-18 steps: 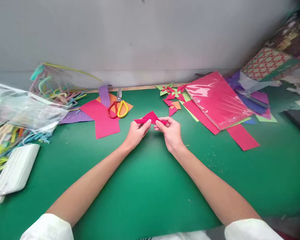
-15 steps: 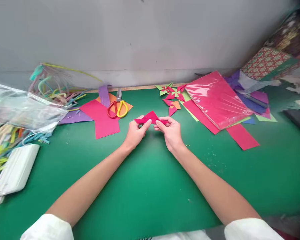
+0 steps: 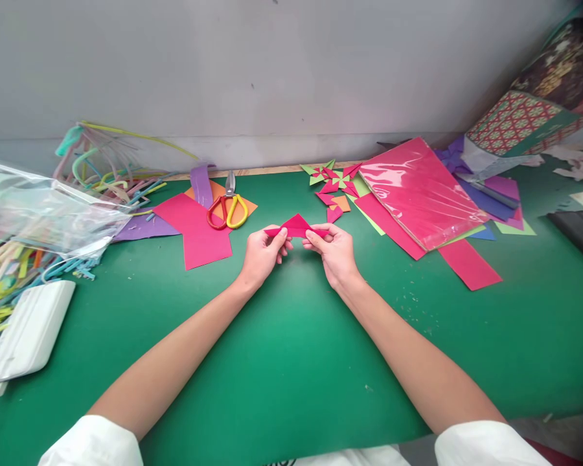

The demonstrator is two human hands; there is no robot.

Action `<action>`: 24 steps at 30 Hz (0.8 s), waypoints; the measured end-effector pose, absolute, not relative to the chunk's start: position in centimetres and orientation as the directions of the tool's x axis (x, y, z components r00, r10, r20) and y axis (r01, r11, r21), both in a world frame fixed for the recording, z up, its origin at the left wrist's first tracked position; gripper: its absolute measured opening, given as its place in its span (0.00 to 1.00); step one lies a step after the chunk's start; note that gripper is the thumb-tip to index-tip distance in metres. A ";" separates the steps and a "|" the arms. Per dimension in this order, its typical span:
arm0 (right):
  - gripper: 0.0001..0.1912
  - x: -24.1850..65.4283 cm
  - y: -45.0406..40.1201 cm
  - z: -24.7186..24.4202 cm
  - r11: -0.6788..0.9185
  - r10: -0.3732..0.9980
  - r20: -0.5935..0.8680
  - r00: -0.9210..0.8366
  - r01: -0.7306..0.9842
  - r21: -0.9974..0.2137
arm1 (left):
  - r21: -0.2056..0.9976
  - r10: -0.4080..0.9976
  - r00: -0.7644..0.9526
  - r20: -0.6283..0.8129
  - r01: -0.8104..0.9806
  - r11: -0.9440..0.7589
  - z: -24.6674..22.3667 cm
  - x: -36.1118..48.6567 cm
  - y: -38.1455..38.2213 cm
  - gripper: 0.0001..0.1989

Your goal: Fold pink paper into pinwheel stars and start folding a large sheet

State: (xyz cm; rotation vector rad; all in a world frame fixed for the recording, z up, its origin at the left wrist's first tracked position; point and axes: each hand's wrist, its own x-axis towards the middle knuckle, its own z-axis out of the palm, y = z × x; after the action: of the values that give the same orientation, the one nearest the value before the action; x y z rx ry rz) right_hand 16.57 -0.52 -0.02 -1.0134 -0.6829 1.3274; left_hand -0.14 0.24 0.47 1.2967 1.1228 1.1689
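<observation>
A small folded red paper [image 3: 297, 225] with a pointed top is held up over the middle of the green table [image 3: 282, 362]. My left hand [image 3: 263, 255] pinches its left end between thumb and fingers. At the other end, my right hand [image 3: 336, 254] grips it the same way, thumb on the near face. The two hands are a short gap apart. Behind the right hand lie a folded red and orange piece [image 3: 337, 208] and star-shaped red and green paper pieces [image 3: 340, 180].
Scissors [image 3: 230, 204] rest on red sheets [image 3: 206, 243] and orange paper at back left. Pipe cleaners [image 3: 4, 285], a clear bag and a white device [image 3: 28, 331] lie far left. A wrapped red paper pack [image 3: 420, 194] sits back right, near a patterned box [image 3: 517, 123].
My left thumb has shifted slightly left and up along the folded paper's edge. My right hand has moved a little to the right, and the gap between the hands is slightly wider.
</observation>
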 end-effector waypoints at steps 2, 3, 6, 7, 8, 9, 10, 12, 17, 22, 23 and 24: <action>0.21 16.8 -0.4 0.1 -0.054 0.975 -0.144 0.168 -0.451 -0.891 | 0.997 0.996 0.062 0.069 0.042 -0.072 0.4 -0.2 0.2 0.19; 0.21 16.9 -0.3 0.1 -0.050 0.974 -0.143 0.176 -0.447 -0.893 | 0.994 0.995 0.045 0.086 0.068 -0.089 0.4 -0.3 0.3 0.18; 0.21 17.3 -0.1 0.1 -0.038 0.973 -0.133 0.189 -0.437 -0.898 | 0.984 0.992 0.021 0.125 0.124 -0.127 0.3 -0.4 0.3 0.18; 0.21 17.4 0.0 0.0 -0.036 0.974 -0.128 0.186 -0.434 -0.900 | 0.984 0.992 0.021 0.126 0.120 -0.128 0.3 -0.4 0.3 0.18; 0.20 17.4 0.1 0.0 -0.035 0.975 -0.125 0.183 -0.432 -0.901 | 0.987 0.992 0.019 0.122 0.106 -0.124 0.2 -0.4 0.4 0.18; 0.20 17.5 0.1 -0.1 -0.033 0.975 -0.123 0.183 -0.428 -0.903 | 0.990 0.993 0.018 0.115 0.086 -0.116 0.2 -0.4 0.4 0.18; 0.20 17.6 0.2 -0.1 -0.032 0.975 -0.122 0.185 -0.425 -0.905 | 0.992 0.994 0.019 0.106 0.067 -0.107 0.2 -0.3 0.4 0.18; 0.19 17.7 0.3 -0.2 -0.029 0.974 -0.119 0.192 -0.419 -0.908 | 0.995 0.996 0.029 0.089 0.036 -0.090 0.2 -0.2 0.4 0.20; 0.19 17.9 0.3 0.2 -0.021 0.976 -0.111 0.187 -0.425 -0.905 | 0.992 0.995 0.074 0.069 -0.106 -0.061 0.3 -0.3 0.5 0.23; 0.18 17.5 -0.1 1.0 0.058 0.973 -0.057 0.223 -0.477 -0.877 | 0.949 0.967 0.204 0.150 -0.304 -0.083 0.2 -0.8 0.8 0.26; 0.18 17.3 -0.2 1.1 0.063 0.973 -0.053 0.224 -0.479 -0.876 | 0.958 0.957 0.242 0.160 -0.273 -0.091 0.2 -0.8 0.8 0.26; 0.18 17.1 -0.4 1.2 0.061 0.975 -0.050 0.216 -0.477 -0.877 | 0.970 0.946 0.280 0.162 -0.222 -0.100 0.3 -0.7 0.7 0.26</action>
State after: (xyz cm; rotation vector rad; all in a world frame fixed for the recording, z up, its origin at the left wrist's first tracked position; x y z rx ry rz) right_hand 17.06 -0.38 1.16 -0.9295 -0.6845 1.2393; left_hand -0.75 0.70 0.29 1.2779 0.7720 1.1682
